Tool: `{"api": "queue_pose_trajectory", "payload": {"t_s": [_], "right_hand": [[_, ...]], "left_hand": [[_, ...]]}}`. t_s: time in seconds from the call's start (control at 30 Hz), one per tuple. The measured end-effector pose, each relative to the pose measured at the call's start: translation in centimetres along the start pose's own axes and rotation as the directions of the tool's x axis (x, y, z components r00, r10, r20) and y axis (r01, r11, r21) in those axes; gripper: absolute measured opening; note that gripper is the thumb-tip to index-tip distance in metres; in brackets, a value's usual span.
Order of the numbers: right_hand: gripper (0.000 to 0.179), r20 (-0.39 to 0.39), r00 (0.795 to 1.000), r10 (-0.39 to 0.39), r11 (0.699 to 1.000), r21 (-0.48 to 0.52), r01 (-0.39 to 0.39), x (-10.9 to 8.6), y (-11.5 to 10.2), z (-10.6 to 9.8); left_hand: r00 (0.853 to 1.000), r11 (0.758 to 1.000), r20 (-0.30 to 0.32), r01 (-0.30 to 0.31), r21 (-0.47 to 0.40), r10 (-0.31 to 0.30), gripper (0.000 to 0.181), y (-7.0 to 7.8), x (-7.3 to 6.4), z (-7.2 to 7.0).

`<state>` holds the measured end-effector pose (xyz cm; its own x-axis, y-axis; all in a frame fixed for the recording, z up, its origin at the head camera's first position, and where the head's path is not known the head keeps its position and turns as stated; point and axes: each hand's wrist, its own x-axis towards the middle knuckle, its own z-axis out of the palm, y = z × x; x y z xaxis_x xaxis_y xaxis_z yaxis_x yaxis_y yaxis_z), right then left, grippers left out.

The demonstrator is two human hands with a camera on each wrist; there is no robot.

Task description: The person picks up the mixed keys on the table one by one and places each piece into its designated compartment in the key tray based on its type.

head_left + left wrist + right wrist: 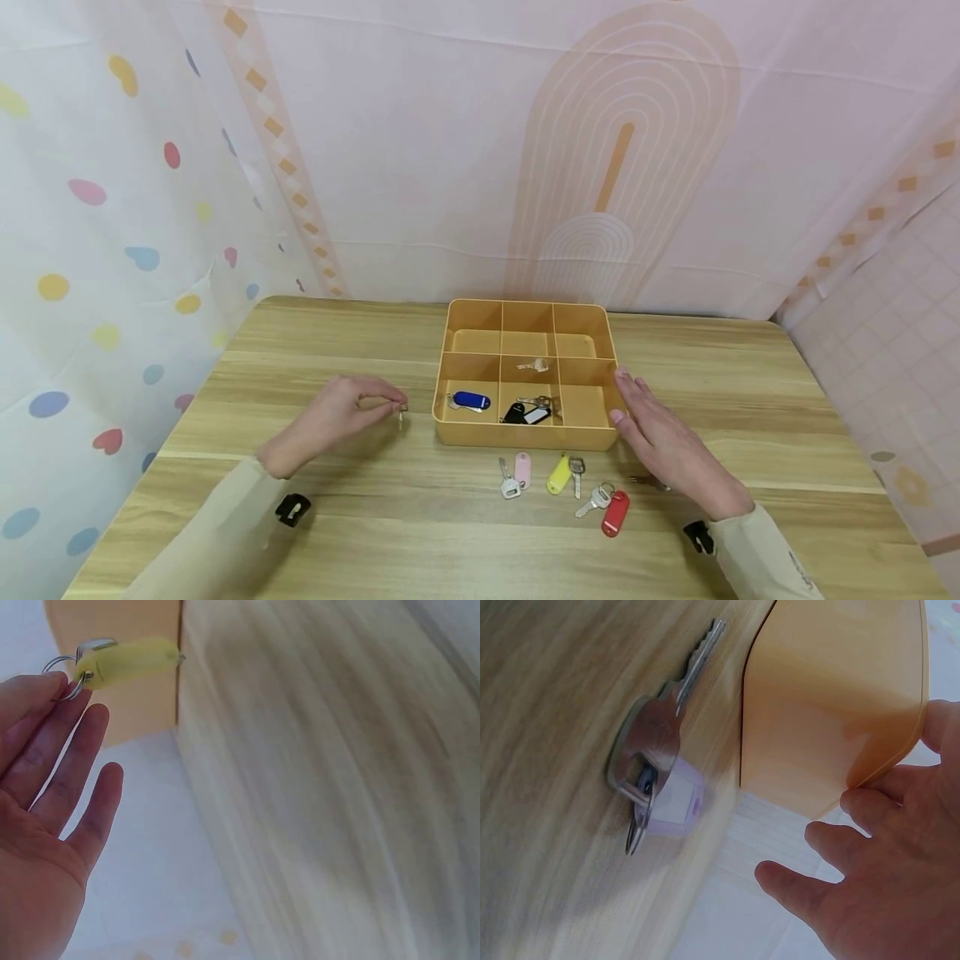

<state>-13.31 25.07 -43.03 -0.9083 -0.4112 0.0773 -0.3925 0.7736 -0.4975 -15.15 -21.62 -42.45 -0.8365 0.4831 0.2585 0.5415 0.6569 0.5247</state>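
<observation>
One yellow oblong plastic tag (131, 664) hangs end-down, left hand (341, 419) pinching its metal ring (78, 689); broadside only in left-wrist view.

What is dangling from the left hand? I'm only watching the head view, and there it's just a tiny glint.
Observer: It's a yellow tag; the left wrist view shows the left hand pinching the metal ring that it is on.
Visitor: Oh, neat! And what's that little thing on the table, half hidden by the right hand?
Observer: The right wrist view shows a key there, with a pale purple tag on its ring.
</observation>
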Motion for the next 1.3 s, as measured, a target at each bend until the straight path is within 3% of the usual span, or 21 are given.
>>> {"api": "queue_pose_trajectory", "payload": {"t_s": [0.43,1.03,1.3], "right_hand": [[0.065,0.005,1.000,0.003,1.000,-0.008,-0.003,0.0,0.1,0.0],[0.066,0.015,1.000,0.012,1.000,-0.009,-0.012,0.0,-0.1,-0.1],[0.065,0.008,1.000,0.007,1.000,-0.011,-0.007,0.0,0.0,-0.1]], "left_hand": [[0.995,0.995,-0.044,0.085,-0.046,-0.087,0.015,1.4,0.1,-1.8],[0.990,0.992,-0.114,0.078,-0.098,-0.089,0.014,3.5,1.5,-2.6],[0.984,0.989,-0.155,0.064,-0.130,-0.084,0.014,4.6,2.8,-2.6]]}}
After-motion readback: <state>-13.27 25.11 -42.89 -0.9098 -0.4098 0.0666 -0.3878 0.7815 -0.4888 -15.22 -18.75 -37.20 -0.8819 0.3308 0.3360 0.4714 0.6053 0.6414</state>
